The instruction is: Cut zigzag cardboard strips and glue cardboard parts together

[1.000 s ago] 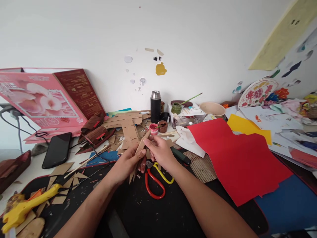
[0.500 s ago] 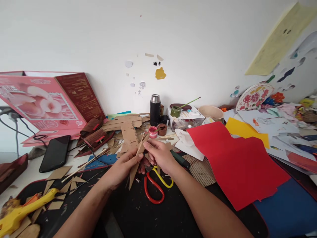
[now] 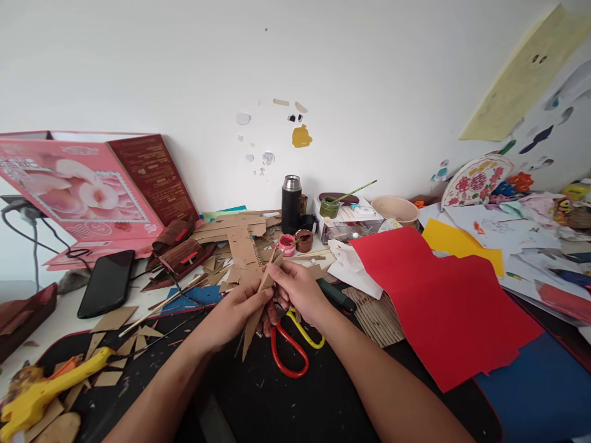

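Between both hands is a narrow, pointed strip of brown cardboard [image 3: 252, 329], tilted with its tip toward me. My left hand [image 3: 240, 311] is closed on its lower part, thumb on top. My right hand [image 3: 298, 286] pinches the upper end of the strip between thumb and fingers. Just below the right hand lie scissors [image 3: 290, 351] with one red and one yellow handle loop; their blades are mostly hidden under the hands. Beyond the fingers a larger piece of cardboard [image 3: 242, 246] rests on the table.
A yellow glue gun [image 3: 60, 384] and cardboard scraps [image 3: 108, 379] lie at left, near a black phone [image 3: 106, 284]. Paint jars [image 3: 287, 245] and a black flask [image 3: 290, 206] stand behind the hands. Red paper [image 3: 447, 307] covers the right side over a blue sheet [image 3: 540, 387].
The view has shifted slightly. Both hands keep their grip on the cardboard strip, whose tilt has changed a little. Nothing has been let go or picked up.
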A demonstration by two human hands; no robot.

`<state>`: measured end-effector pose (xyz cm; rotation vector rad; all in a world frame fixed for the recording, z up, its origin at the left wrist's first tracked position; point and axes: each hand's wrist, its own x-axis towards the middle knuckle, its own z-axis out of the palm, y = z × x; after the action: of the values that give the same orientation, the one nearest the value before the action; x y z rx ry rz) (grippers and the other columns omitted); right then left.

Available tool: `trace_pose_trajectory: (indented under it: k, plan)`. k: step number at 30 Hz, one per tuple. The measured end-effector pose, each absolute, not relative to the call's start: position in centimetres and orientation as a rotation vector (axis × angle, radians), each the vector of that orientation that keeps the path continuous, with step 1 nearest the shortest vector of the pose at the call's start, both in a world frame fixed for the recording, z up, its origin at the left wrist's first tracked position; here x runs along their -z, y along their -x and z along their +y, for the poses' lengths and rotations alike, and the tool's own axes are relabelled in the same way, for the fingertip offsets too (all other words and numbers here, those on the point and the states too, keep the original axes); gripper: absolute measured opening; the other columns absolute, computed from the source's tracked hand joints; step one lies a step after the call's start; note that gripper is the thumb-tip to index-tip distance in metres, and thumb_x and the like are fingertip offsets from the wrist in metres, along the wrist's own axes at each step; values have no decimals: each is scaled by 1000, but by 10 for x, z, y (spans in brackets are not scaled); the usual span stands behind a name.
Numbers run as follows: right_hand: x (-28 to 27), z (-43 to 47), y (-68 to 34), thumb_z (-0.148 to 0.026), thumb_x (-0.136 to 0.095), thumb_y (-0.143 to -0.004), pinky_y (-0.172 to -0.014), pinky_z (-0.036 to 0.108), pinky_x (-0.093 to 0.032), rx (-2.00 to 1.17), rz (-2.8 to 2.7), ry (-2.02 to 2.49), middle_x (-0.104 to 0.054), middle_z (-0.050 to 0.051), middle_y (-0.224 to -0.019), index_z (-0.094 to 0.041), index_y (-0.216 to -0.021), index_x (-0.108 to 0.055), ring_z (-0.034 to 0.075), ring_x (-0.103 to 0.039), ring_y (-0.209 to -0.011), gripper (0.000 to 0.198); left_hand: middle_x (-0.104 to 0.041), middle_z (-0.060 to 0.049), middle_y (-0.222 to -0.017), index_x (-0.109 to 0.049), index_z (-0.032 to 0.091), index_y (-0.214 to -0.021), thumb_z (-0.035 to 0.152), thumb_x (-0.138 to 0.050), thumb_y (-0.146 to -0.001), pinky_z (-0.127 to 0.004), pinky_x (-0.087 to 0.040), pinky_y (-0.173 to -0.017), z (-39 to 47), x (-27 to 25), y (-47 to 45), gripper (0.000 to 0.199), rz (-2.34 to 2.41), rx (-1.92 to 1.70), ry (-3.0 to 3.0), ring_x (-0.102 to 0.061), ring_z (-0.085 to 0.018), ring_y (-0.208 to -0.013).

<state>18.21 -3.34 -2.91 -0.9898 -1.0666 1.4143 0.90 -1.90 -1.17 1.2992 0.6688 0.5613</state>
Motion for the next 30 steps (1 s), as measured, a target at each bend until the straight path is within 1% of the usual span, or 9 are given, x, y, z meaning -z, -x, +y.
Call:
trace_pose_trajectory:
  k: [4,7,9,13,16,19,21,25,30]
  plan:
    - [29,-32,-183,-76,-80,-80,-38,22,-29,-1398,-1028,1007,-40,-12,-49,-22,-79,-61,8,-33,-39,58,-76,-9,-70,-76,17,-87,64,-79,-90,-29,-54,-58,-21,13,-8,47,678,-572,-1263,-70,-22,-59]
    - [28,-31,-185,-76,-80,-80,-38,22,-29,-1374,-980,987,-37,-13,-47,-20,-85,-67,7,-31,-38,57,-77,-12,-73,-80,16,-87,75,-75,-87,-32,-55,-60,-20,12,-6,59,692,-604,-1234,-71,-25,-62]
    - [28,-31,-187,-77,-80,-80,-38,22,-29,-1382,-957,964,-36,-13,-47,-19,-89,-70,7,-30,-38,59,-79,-14,-76,-81,16,-87,77,-75,-85,-32,-55,-59,-19,10,-5,62,701,-608,-1191,-72,-25,-62]
    - [27,-30,-188,-76,-82,-79,-38,21,-26,-1450,-936,902,-36,-14,-46,-19,-90,-70,6,-29,-37,60,-80,-13,-80,-81,15,-90,68,-85,-81,-31,-55,-60,-19,7,-4,54,676,-600,-1104,-71,-23,-61]
    - [27,-31,-188,-75,-82,-79,-38,21,-27,-1455,-943,899,-36,-14,-46,-18,-90,-70,6,-29,-37,59,-80,-15,-85,-81,14,-97,68,-87,-79,-28,-54,-60,-18,8,-3,57,610,-586,-1155,-72,-22,-64]
    - [27,-32,-187,-75,-80,-81,-37,21,-25,-1420,-986,948,-38,-13,-46,-18,-94,-72,7,-31,-36,59,-81,-15,-89,-80,15,-101,60,-87,-84,-26,-54,-60,-16,10,-3,49,612,-570,-1234,-73,-21,-67]
    - [27,-33,-187,-76,-79,-81,-36,22,-25,-1392,-1012,996,-39,-13,-46,-18,-95,-72,7,-31,-36,60,-81,-14,-86,-80,15,-96,55,-83,-89,-25,-54,-60,-16,11,-4,41,637,-550,-1282,-72,-20,-66]
    - [28,-33,-185,-76,-80,-81,-37,22,-28,-1363,-1026,1027,-39,-13,-46,-18,-93,-72,7,-31,-38,60,-79,-12,-77,-78,16,-87,53,-77,-92,-26,-52,-56,-18,10,-5,37,647,-533,-1311,-73,-22,-62]
    - [29,-33,-182,-81,-79,-78,-36,22,-26,-1435,-1014,947,-39,-13,-47,-19,-98,-71,8,-31,-37,65,-79,-10,-73,-75,17,-89,49,-78,-90,-26,-52,-57,-20,8,-5,32,637,-529,-1277,-73,-21,-60]
